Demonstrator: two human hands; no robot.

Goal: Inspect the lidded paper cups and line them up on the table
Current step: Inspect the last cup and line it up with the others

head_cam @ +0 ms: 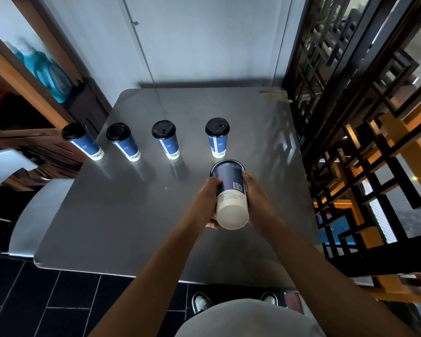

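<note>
Held lidded paper cup (231,190) tipped, base toward me | left grip (210,200) and right grip (255,200) clamped its sides | four cups (167,139) rowed at 12 o'clock on tabletop (122,215)

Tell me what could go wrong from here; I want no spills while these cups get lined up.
1. The held cup is tipped, base toward the camera and lid away; a loose lid could leak or pop off.
2. Both hands, left hand and right hand, hold it just in front of the rightmost standing cup; setting it down carelessly could knock that one.
</note>
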